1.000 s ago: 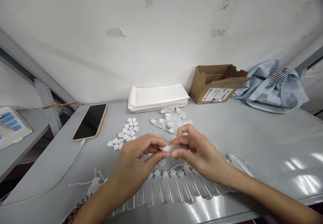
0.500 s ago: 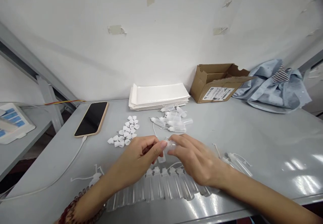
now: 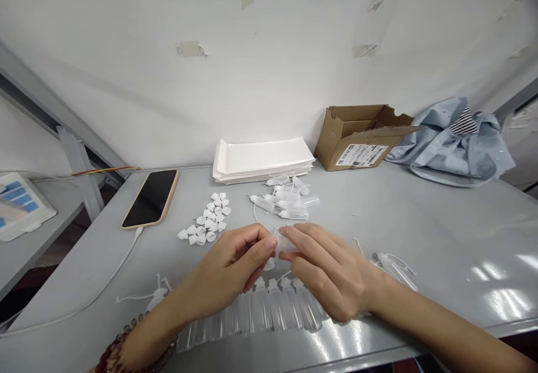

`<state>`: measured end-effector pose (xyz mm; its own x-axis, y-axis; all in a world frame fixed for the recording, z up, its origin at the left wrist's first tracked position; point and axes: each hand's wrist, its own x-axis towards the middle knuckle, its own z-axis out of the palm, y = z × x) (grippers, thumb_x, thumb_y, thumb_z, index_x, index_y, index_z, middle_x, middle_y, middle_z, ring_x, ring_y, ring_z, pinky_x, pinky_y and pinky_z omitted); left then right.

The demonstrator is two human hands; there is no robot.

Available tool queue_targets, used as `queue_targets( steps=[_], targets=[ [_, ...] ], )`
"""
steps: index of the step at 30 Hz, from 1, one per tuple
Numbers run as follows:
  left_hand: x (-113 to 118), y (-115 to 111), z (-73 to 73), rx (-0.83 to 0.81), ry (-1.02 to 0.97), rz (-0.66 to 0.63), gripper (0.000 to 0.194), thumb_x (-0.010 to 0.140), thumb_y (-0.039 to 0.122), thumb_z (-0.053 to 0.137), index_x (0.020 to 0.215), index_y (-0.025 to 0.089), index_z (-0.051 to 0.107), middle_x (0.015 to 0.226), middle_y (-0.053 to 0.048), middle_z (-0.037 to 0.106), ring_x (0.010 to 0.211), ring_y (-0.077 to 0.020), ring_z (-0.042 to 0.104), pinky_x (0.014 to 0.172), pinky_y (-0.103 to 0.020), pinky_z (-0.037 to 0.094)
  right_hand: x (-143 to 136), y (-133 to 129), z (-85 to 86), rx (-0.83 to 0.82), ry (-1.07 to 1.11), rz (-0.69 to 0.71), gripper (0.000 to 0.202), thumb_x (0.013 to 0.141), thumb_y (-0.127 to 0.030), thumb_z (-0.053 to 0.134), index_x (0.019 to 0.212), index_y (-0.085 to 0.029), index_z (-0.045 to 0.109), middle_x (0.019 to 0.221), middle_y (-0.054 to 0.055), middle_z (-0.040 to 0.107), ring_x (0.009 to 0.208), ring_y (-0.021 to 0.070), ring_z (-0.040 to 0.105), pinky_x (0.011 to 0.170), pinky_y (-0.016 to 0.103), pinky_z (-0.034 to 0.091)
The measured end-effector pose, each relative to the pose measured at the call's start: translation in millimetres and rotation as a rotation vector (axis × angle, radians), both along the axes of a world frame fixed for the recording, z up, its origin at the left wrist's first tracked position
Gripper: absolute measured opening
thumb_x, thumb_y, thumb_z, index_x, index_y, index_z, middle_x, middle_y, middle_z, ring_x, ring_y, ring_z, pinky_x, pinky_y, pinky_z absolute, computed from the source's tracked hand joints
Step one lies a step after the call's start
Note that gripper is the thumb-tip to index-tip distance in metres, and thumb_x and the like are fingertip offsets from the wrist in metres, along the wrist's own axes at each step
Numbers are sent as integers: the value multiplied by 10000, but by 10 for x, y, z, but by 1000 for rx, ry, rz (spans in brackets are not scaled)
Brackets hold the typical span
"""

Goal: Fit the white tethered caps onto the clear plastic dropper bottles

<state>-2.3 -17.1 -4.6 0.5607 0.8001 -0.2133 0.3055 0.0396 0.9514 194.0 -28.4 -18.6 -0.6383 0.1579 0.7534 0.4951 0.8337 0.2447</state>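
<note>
My left hand point(image 3: 237, 261) pinches thumb against fingers at the tip end of a small translucent dropper bottle point(image 3: 286, 244); the exact part in the pinch is hidden. Around the same bottle's body, on its right, my right hand point(image 3: 332, 269) has its fingers closed. Below both hands a row of clear bottles point(image 3: 273, 308) lies side by side near the table's front edge, partly covered by my forearms. Loose white cone-shaped caps point(image 3: 210, 219) are heaped beyond my left hand. Straight ahead is a pile of needle-tip bottles point(image 3: 290, 200).
A phone point(image 3: 150, 200) with a charging cable lies at the left. White flat cartons point(image 3: 264, 160) are stacked by the wall, beside an open cardboard box point(image 3: 357, 143) and a light blue cloth point(image 3: 445, 148). More bottles point(image 3: 397, 269) lie right of my hand.
My right-hand fingers have shifted over the bottle and now cover more of its body. My left hand keeps its pinch in nearly the same place. The view has moved slightly.
</note>
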Motion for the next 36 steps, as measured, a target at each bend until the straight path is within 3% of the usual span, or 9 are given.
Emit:
queue_targets(
  steps=[4, 9, 13, 16, 19, 21, 24, 32, 36],
  targets=[
    [46, -43, -18, 24, 12, 77, 443, 926, 484, 409, 607, 184, 470, 463, 62, 432, 449, -85, 389, 489, -216, 342, -1, -25, -14, -10, 4, -14, 186, 862, -22, 391, 840, -108, 554, 817, 208, 721, 800, 273, 695, 604, 401, 603],
    [107, -90, -74, -170, -50, 204, 463, 892, 477, 463, 547, 168, 483, 428, 56, 442, 370, -74, 413, 453, -220, 331, -31, -63, -12, -82, 8, -14, 238, 851, 3, 363, 872, -96, 578, 795, 199, 719, 850, 295, 695, 627, 410, 607],
    [97, -72, -63, -267, -133, 192, 439, 880, 483, 478, 574, 169, 499, 476, 50, 455, 387, -81, 429, 436, -220, 334, -58, -63, -76, -151, 17, 1, 224, 838, 22, 387, 890, -112, 558, 833, 185, 711, 868, 291, 687, 658, 420, 595],
    [43, -37, -26, -64, -4, 86, 433, 917, 478, 428, 623, 172, 513, 511, 39, 483, 451, -93, 450, 480, -225, 348, -55, -70, -117, -490, 225, 8, 193, 872, -15, 417, 885, -180, 517, 881, 104, 703, 860, 216, 687, 642, 334, 586],
    [-39, -13, -32, 476, 167, -37, 285, 943, 349, 445, 748, 174, 558, 645, 21, 526, 575, -104, 457, 551, -224, 351, -24, -64, -49, -1100, 483, 29, 192, 896, -99, 471, 749, -216, 431, 729, 8, 667, 765, 152, 682, 610, 253, 552],
    [-91, -10, -61, 724, 222, -132, 193, 959, 262, 426, 865, 173, 569, 741, 9, 528, 614, -104, 441, 569, -223, 350, 2, -40, 34, -1466, 560, 92, 256, 880, -162, 541, 687, -215, 381, 677, -9, 641, 687, 130, 657, 593, 243, 527],
    [-142, -21, -94, 812, 270, -228, 160, 970, 194, 395, 945, 168, 551, 794, -2, 533, 642, -105, 452, 585, -218, 367, 25, 10, 121, -1809, 647, 210, 352, 795, -224, 681, 661, -208, 356, 681, -21, 626, 626, 103, 610, 588, 245, 495],
    [-165, -77, -77, 1063, 343, -273, 221, 927, 60, 382, 1017, 170, 551, 804, -27, 574, 694, -144, 505, 615, -262, 394, 21, 87, 73, -2035, 696, 310, 374, 761, -279, 713, 682, -211, 354, 628, -40, 633, 557, 97, 599, 539, 235, 436],
    [-156, -81, -50, 906, 251, -215, 264, 939, 101, 411, 1143, 209, 537, 960, -35, 610, 795, -136, 573, 702, -249, 451, 15, 85, 64, -2082, 759, 347, 414, 707, -319, 764, 701, -212, 364, 637, -15, 672, 561, 125, 629, 506, 224, 404]
  ],
)
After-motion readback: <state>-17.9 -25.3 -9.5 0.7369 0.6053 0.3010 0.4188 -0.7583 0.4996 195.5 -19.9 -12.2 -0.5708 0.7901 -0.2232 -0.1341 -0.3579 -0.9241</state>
